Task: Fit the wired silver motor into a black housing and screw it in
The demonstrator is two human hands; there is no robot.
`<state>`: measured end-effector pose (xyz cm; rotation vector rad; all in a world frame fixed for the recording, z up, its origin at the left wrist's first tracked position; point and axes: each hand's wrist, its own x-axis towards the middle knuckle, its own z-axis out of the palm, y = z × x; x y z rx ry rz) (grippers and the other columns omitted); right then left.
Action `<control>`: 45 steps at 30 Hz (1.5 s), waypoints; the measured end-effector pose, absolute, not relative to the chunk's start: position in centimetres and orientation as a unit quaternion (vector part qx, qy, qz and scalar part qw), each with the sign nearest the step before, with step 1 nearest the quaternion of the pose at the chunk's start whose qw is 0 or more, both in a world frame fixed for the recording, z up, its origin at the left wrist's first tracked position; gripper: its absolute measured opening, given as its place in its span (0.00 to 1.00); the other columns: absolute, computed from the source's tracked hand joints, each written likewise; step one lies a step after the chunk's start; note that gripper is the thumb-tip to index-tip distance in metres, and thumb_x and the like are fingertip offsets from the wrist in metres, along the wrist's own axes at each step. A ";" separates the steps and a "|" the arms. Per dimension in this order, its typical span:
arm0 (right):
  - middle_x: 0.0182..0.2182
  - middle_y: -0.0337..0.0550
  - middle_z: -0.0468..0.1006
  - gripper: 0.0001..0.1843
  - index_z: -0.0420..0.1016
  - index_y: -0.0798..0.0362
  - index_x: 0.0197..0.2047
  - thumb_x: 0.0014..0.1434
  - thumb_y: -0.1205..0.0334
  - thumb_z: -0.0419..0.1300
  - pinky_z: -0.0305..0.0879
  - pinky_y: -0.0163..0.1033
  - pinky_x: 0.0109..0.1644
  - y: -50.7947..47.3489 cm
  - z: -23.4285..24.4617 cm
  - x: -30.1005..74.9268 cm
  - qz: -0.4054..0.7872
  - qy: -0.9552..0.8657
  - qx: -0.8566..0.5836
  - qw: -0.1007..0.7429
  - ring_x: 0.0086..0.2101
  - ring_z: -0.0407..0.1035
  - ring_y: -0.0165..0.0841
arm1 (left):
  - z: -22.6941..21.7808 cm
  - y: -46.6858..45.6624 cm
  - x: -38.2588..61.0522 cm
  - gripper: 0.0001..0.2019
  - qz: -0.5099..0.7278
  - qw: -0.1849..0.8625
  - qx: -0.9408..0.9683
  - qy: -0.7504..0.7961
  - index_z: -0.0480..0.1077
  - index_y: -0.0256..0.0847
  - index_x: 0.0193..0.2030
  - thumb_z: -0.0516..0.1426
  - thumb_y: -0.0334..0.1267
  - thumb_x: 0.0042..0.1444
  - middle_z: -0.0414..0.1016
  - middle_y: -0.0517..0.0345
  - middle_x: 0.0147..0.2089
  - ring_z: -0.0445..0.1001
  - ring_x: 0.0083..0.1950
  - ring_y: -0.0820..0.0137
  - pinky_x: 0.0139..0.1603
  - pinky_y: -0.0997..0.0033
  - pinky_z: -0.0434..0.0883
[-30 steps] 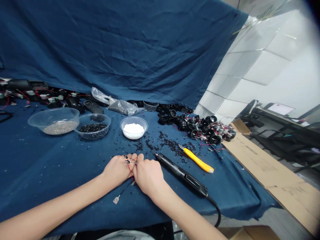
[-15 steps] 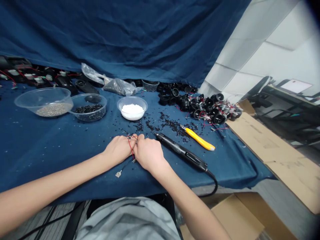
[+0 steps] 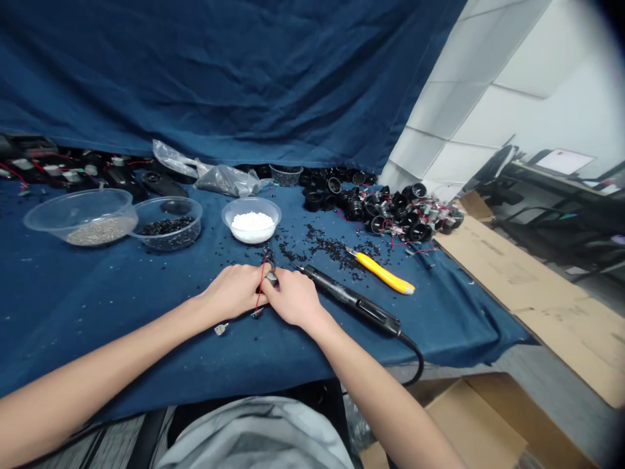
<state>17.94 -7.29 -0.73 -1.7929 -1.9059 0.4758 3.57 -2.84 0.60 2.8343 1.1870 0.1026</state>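
Both my hands meet over the blue cloth, fingers closed around a small silver-grey part with thin wires. A red wire runs down from it across my left fingers. My left hand grips from the left, and my right hand pinches the same part from the right. Most of the part is hidden by my fingers. Below my left hand a small pale connector tab sticks out. Close by my right hand lies a black electric screwdriver, its bit pointing toward my fingers.
A yellow-handled knife lies beyond the screwdriver, among scattered black bits. Plastic bowls hold white granules, black pieces and small metal pieces. Black cups with wired motors are heaped back right. Cardboard lies right.
My hands have turned slightly, so the silver-grey part now shows between them. The wire and pale tab have shifted left a little. The whole view has moved slightly.
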 end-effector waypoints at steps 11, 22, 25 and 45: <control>0.17 0.29 0.58 0.20 0.58 0.50 0.29 0.61 0.42 0.47 0.51 0.29 0.20 -5.9 -0.6 17.7 0.441 -0.559 -0.507 0.487 0.16 0.52 0.24 | 1.0 -3.4 1.7 0.12 0.302 0.202 0.871 0.330 0.69 0.39 0.45 0.56 0.44 0.59 0.71 0.64 0.27 0.67 0.25 0.74 0.29 0.76 0.64; 0.15 0.28 0.58 0.21 0.60 0.52 0.25 0.56 0.45 0.59 0.45 0.29 0.19 -5.5 -1.2 17.3 0.489 -0.475 -0.436 0.587 0.16 0.50 0.22 | 0.8 -3.1 1.7 0.10 0.348 0.152 0.869 0.318 0.73 0.36 0.37 0.54 0.39 0.62 0.73 0.59 0.29 0.67 0.27 0.75 0.31 0.76 0.63; 0.16 0.29 0.61 0.19 0.63 0.53 0.26 0.54 0.47 0.62 0.48 0.29 0.19 -5.7 -1.1 17.5 0.484 -0.484 -0.433 0.586 0.16 0.53 0.22 | 0.9 -3.1 1.5 0.09 0.353 0.174 0.862 0.318 0.72 0.37 0.38 0.54 0.38 0.63 0.75 0.58 0.33 0.69 0.30 0.74 0.34 0.76 0.63; 0.13 0.32 0.62 0.29 0.74 0.58 0.30 0.59 0.38 0.54 0.52 0.27 0.15 -5.9 -0.8 17.5 0.563 -0.430 -0.377 0.597 0.13 0.55 0.22 | 1.7 -3.5 1.4 0.21 0.304 0.318 0.844 0.307 0.67 0.37 0.27 0.45 0.45 0.66 0.68 0.61 0.25 0.66 0.28 0.73 0.33 0.75 0.61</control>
